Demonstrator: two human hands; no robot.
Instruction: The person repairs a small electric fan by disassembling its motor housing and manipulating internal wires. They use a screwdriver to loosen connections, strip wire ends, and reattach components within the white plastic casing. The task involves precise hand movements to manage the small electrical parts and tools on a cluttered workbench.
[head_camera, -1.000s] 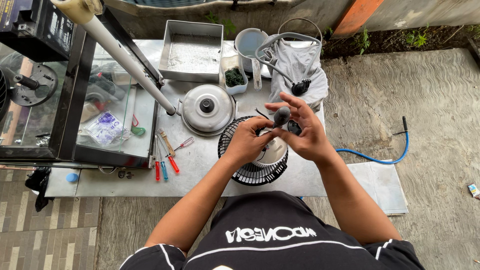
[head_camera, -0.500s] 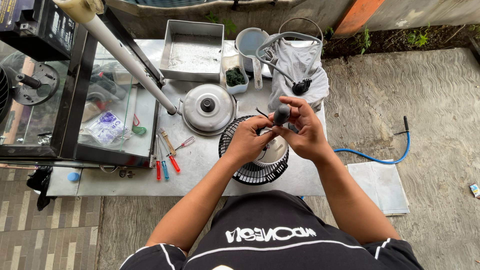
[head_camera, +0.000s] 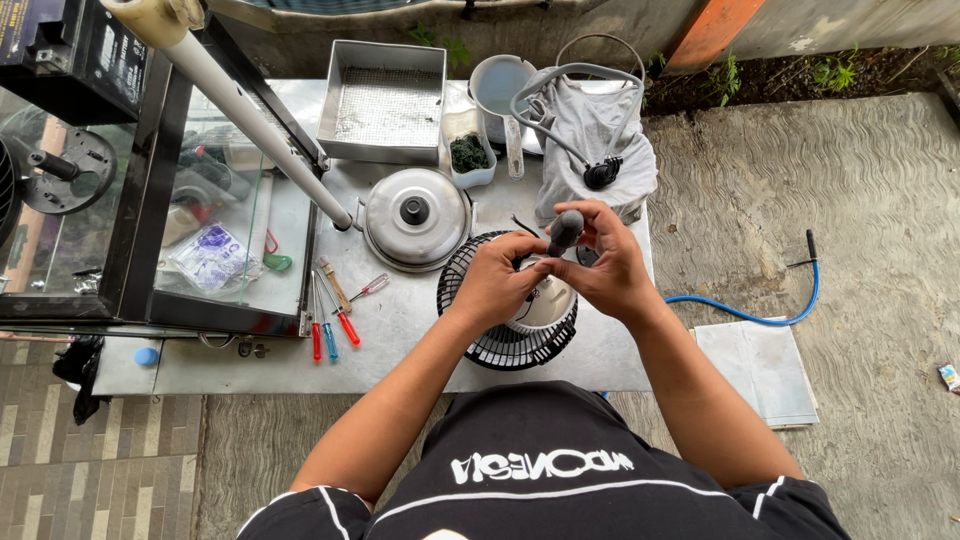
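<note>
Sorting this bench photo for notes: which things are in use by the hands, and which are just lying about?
In use: left hand, right hand, dark grey handle, fan grille, white fan motor housing.

Lying about: pot lid, metal tray, screwdrivers, blue hose.

your metal table (head_camera: 400, 330) carries a lidded pot (head_camera: 415, 217); left of it screwdrivers (head_camera: 330, 322), behind it a tray (head_camera: 383, 100), perhaps steel.

A black wire fan grille (head_camera: 500, 345), a silvery pot lid (head_camera: 415, 217), red- and blue-handled screwdrivers (head_camera: 330, 335), a blue hose (head_camera: 745, 312).
</note>
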